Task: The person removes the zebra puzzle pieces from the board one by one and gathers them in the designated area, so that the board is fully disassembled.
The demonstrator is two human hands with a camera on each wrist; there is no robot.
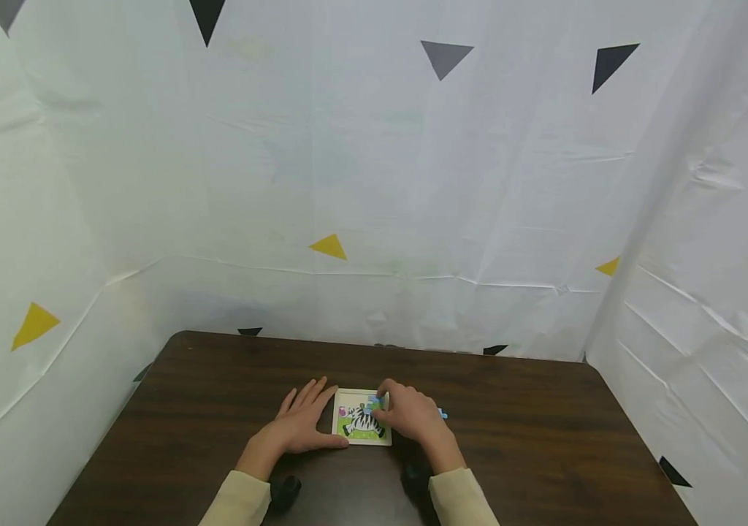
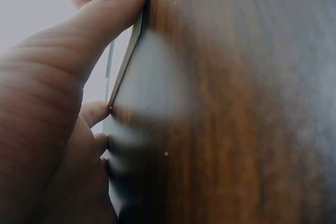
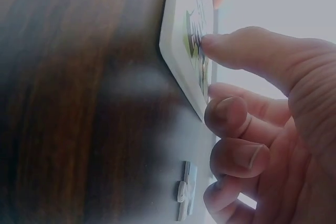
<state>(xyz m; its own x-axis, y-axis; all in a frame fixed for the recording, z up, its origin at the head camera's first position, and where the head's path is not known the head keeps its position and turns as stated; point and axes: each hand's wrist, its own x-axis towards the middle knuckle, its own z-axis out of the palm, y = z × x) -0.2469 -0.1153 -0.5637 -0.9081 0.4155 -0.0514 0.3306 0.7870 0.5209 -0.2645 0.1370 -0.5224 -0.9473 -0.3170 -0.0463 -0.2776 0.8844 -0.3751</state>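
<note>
A small square jigsaw puzzle [image 1: 366, 439] with a pale frame and a zebra picture lies on the table. My left hand [image 1: 302, 427] lies at its left side with fingers spread and straight. In the left wrist view, the thumb [image 2: 105, 14] touches the frame's near edge [image 2: 126, 59]. Over the puzzle's right side, my right hand [image 1: 413, 413] has thumb and index finger on a blue puzzle piece [image 1: 372, 403] at the upper right of the picture. The right wrist view shows the thumb [image 3: 236, 48] on the picture and the other fingers curled; the piece is mostly hidden there.
A loose light-blue puzzle piece [image 1: 443, 413] lies on the table just right of my right hand. Dark wrist devices [image 1: 285, 493] sit under both wrists. The brown wooden table [image 1: 532, 438] ends at a white curtain [image 1: 374, 183] with triangles behind and at both sides.
</note>
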